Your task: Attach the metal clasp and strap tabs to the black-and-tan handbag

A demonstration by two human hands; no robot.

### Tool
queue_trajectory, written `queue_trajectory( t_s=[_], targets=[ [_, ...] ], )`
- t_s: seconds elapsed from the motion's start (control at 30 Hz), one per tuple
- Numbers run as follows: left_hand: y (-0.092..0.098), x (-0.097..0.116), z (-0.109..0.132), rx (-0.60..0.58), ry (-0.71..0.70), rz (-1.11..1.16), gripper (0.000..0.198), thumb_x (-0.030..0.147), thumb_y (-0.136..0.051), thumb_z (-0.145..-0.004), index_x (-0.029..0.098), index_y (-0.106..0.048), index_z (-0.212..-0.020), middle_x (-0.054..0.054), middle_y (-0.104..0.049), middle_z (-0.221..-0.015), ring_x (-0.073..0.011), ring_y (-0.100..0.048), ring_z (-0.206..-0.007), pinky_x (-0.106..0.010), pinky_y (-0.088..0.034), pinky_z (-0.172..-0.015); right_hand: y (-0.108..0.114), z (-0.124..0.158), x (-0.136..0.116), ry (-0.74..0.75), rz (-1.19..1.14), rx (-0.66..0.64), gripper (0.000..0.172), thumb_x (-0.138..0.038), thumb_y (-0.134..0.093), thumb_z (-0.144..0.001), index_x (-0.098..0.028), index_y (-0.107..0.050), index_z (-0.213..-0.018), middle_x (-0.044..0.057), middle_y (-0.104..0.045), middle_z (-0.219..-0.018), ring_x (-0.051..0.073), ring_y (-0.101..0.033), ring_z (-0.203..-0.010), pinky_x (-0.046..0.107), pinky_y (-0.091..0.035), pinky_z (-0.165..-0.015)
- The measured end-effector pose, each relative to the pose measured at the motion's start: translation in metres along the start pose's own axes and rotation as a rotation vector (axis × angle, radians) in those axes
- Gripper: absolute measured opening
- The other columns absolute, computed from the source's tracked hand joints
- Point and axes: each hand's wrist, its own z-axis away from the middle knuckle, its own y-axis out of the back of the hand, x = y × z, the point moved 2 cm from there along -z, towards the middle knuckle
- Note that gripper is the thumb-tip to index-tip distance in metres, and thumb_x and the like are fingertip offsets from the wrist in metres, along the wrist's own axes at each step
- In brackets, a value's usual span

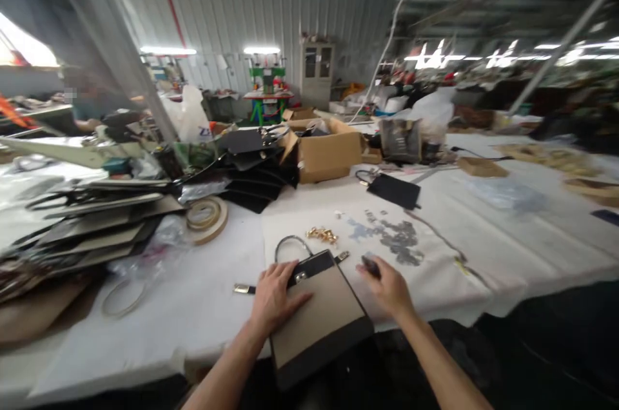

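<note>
A handbag panel (316,313), beige with black bands at top and bottom, lies tilted at the table's near edge and juts over it. It has a thin loop handle (293,240), metal-tipped straps at both sides and a small metal fitting. Across its upper left part lies my left hand (276,297), fingers stretched out and thumb apart. Just right of the panel, my right hand (389,289) is closed on a small dark object (371,266), whose kind I cannot make out. Gold metal fittings (322,234) and flat grey metal pieces (401,241) are heaped beyond.
Stacked bag panels (97,223) and tape rolls (207,216) stand to the left. At the back is an open cardboard box (329,158), with a black bag piece (394,191) nearer right. A cord (445,242) crosses the white-covered table (503,223).
</note>
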Motion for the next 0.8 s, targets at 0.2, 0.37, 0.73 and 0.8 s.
queue_trajectory(
  t_s=[0.2,0.37,0.73,0.8],
  targets=[
    [-0.002,0.013,0.000,0.014,0.055,-0.052,0.083,0.080,-0.066,-0.080,0.030,-0.056,-0.145,-0.009,-0.067,-0.137,-0.0338,-0.057,-0.123,-0.051,-0.044,-0.100,-0.007,-0.032,-0.067,-0.226,-1.066,0.245,0.046,-0.042,-0.081,-0.079,-0.022,-0.042,-0.066,-0.011,-0.030,-0.054,0.005,-0.025,-0.044,0.023,-0.020,-0.044],
    [-0.006,0.012,0.000,0.041,0.035,-0.067,0.082,0.080,-0.064,-0.082,0.028,-0.057,-0.144,-0.009,-0.068,-0.133,-0.0326,-0.057,-0.120,-0.051,-0.044,-0.099,-0.053,-0.038,-0.118,-0.175,-1.225,0.053,0.052,-0.039,-0.078,-0.084,-0.021,-0.038,-0.057,-0.012,-0.026,-0.047,0.003,-0.022,-0.038,0.023,-0.016,-0.039],
    [-0.003,0.012,-0.001,0.028,0.051,-0.055,0.069,0.074,-0.065,-0.085,0.028,-0.061,-0.136,-0.007,-0.068,-0.130,-0.0313,-0.058,-0.116,-0.048,-0.044,-0.093,-0.127,-0.022,-0.141,0.009,-1.182,-0.053,0.049,-0.038,-0.072,-0.091,-0.022,-0.038,-0.060,-0.011,-0.031,-0.049,0.004,-0.025,-0.039,0.022,-0.020,-0.040],
    [0.000,0.014,-0.002,0.016,0.048,-0.052,0.060,0.070,-0.066,-0.086,0.029,-0.064,-0.129,-0.006,-0.069,-0.127,-0.0309,-0.058,-0.115,-0.047,-0.044,-0.092,-0.133,-0.017,-0.141,0.032,-1.110,-0.087,0.049,-0.040,-0.071,-0.092,-0.023,-0.038,-0.061,-0.010,-0.033,-0.049,0.005,-0.028,-0.040,0.024,-0.024,-0.042]
  ],
)
